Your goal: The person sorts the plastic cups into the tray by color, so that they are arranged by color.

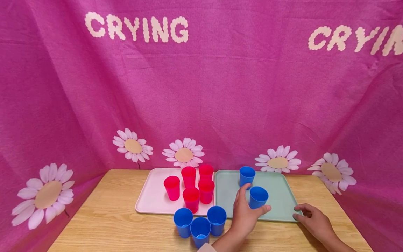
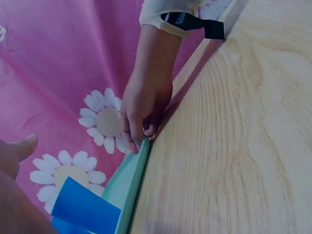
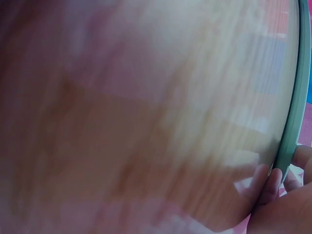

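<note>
My left hand (image 1: 244, 215) is spread beside a blue cup (image 1: 259, 198) standing upright on the green tray (image 1: 277, 182). Its thumb and fingers are apart around the cup's near left side. In the left wrist view the thumb (image 2: 23, 148) stands away from the blue cup (image 2: 85, 204). A second blue cup (image 1: 247, 175) is behind, near the left fingertips. At the tray's near right corner, my right hand (image 1: 315, 222) pinches the rim. The right wrist view shows fingers (image 3: 273, 183) against the green tray edge (image 3: 292, 122).
Several red cups (image 1: 191, 199) stand on a pink tray (image 1: 151, 199) left of the green one. Three blue cups (image 1: 200, 231) are on the wooden table (image 1: 110, 210) in front. A pink cloth (image 1: 220, 105) with daisies hangs behind and at the sides.
</note>
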{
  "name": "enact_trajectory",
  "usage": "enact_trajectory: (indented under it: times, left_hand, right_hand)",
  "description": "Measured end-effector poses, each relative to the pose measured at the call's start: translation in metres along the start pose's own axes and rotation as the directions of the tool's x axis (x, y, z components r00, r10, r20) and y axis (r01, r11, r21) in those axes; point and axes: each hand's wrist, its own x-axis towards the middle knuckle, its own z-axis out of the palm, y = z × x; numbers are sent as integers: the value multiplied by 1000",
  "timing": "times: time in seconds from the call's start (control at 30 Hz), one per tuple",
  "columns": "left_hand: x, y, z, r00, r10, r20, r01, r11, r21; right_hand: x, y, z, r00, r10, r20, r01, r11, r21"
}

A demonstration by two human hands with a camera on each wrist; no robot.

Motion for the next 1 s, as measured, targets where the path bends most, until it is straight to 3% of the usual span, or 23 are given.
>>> enact_trajectory:
  times: [0.4,0.8,1.0]
  left_hand:
    - [-15,13,-23,999,39,22,-40,998,48]
    - [-29,31,-49,996,-9,93,7,1000,20]
    - [-36,36,-67,994,-3,110,3,1000,-6]
  right_hand:
    - [0,0,0,1000,4,2,-4,1000,-1]
    - [-1,-2,-3,1000,7,12,-7,1000,0]
    - [-2,-3,-3,1000,-1,0,1,1000,-1]
